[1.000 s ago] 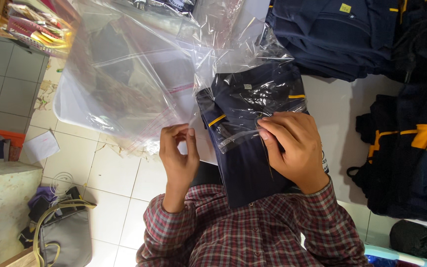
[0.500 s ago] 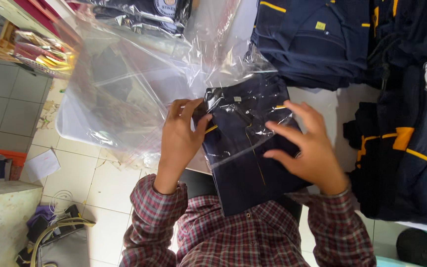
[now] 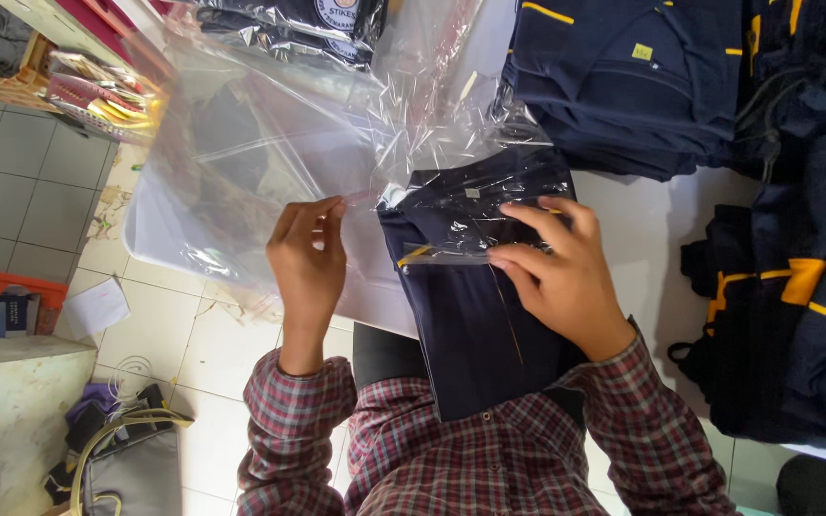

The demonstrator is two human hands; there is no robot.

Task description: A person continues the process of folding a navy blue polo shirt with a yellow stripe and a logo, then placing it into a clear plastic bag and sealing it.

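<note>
**Trainee:** What do I have in hand, working left to right?

**Instructor:** Your left hand [image 3: 306,256] is pinched shut, thumb against fingertips, on the edge of the clear plastic bag [image 3: 270,162]. The bag hangs open and crumpled over the edge of the white table [image 3: 633,225]. Your right hand [image 3: 554,269] lies spread, fingers extended, pressing down on the folded navy shirt with yellow trim [image 3: 475,306]; it grips nothing, as far as the view shows.

**Trainee:** Where does the shirt sit?

**Instructor:** Directly in front of you, between your hands. Its collar end is under the bag mouth; its lower end overhangs the table toward your lap.

**Trainee:** How do these handle?

**Instructor:** Judge the film as light, thin, slippery and easily torn. Hold it at the mouth edge, not mid-sheet. Judge the shirt as soft and limp; it loses its fold if lifted by one corner. Support it flat, with your palm across the folded width near the collar.

**Trainee:** What else is close by?

**Instructor:** A stack of navy garments [image 3: 623,76] lies beyond your right hand, and more dark garments [image 3: 795,306] at far right.
</note>
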